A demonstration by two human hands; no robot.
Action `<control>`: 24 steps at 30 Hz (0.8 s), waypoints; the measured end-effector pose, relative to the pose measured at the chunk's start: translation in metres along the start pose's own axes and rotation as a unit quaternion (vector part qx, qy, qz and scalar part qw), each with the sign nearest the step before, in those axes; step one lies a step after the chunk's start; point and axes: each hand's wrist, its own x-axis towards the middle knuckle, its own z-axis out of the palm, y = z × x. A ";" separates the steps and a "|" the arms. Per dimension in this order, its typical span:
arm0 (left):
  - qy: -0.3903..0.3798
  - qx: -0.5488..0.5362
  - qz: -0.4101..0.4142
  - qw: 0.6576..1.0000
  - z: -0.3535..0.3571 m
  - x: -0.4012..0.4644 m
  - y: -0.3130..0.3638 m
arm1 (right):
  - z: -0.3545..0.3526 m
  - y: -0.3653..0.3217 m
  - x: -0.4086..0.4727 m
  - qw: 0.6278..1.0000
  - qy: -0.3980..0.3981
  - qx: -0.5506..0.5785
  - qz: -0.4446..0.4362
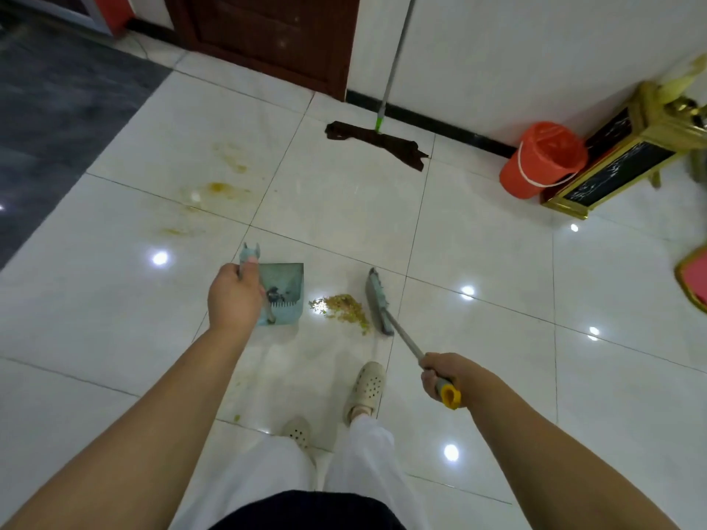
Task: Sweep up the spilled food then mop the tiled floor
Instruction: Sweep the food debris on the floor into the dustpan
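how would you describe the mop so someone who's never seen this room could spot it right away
Look to the white wall at the far side of the tiled floor, just right of the dark wooden door. The mop leans there, its pale pole ending in a green collar. Unlike the orange bucket beside it, it spreads a flat dark brown cloth.

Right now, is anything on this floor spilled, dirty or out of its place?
Yes. A pile of yellowish food crumbs lies between the dustpan and the broom head, not yet swept in. Yellow smears stain the tiles further left, and a few bits lie near the person's feet.
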 end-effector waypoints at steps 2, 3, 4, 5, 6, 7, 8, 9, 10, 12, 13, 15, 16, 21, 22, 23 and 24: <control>0.005 -0.006 -0.007 1.000 -0.005 0.001 -0.005 | 0.004 -0.003 0.004 1.000 0.005 -0.004 0.004; 0.007 -0.006 -0.011 1.000 -0.007 0.001 -0.008 | 0.009 -0.005 0.007 1.000 0.004 -0.007 0.007; 0.009 -0.006 -0.014 1.000 -0.010 0.001 -0.012 | 0.016 -0.006 0.010 1.000 0.003 -0.012 0.010; 0.010 -0.007 -0.018 1.000 -0.013 0.001 -0.016 | 0.026 -0.006 0.014 1.000 0.003 -0.023 0.014; 0.011 -0.010 -0.023 1.000 -0.016 0.001 -0.020 | 0.037 -0.005 0.018 0.999 0.005 -0.038 0.016; 0.012 -0.012 -0.028 0.999 -0.019 0.002 -0.023 | 0.048 -0.003 0.022 0.999 0.001 -0.046 0.017; 0.013 -0.013 -0.032 0.999 -0.022 0.003 -0.026 | 0.059 -0.002 0.025 0.999 -0.008 -0.043 0.017; 0.017 -0.014 -0.035 0.999 -0.025 0.004 -0.027 | 0.069 -0.001 0.027 0.999 -0.018 -0.022 0.019; 0.021 -0.013 -0.037 0.999 -0.027 0.005 -0.029 | 0.079 -0.002 0.030 0.999 -0.027 0.010 0.022; 0.029 -0.012 -0.040 0.999 -0.032 0.006 -0.032 | 0.094 -0.006 0.032 0.997 -0.045 0.064 0.026; 0.033 -0.013 -0.040 0.999 -0.034 0.007 -0.034 | 0.100 -0.008 0.032 0.995 -0.056 0.082 0.026; 0.039 -0.011 -0.042 0.998 -0.038 0.007 -0.038 | 0.109 -0.014 0.031 0.991 -0.069 0.110 0.026; 0.042 -0.009 -0.043 0.998 -0.039 0.007 -0.039 | 0.112 -0.017 0.029 0.989 -0.077 0.124 0.024; 0.052 0.005 -0.040 0.998 -0.044 0.009 -0.044 | 0.126 -0.029 0.018 0.975 -0.108 0.192 0.025; 0.053 0.005 -0.040 0.998 -0.045 0.010 -0.044 | 0.128 -0.031 0.015 0.971 -0.114 0.207 0.025; 0.054 0.004 -0.041 0.998 -0.045 0.011 -0.044 | 0.130 -0.034 0.012 0.968 -0.117 0.221 0.023; 0.055 0.004 -0.042 0.998 -0.046 0.012 -0.044 | 0.133 -0.036 0.009 0.965 -0.119 0.234 0.021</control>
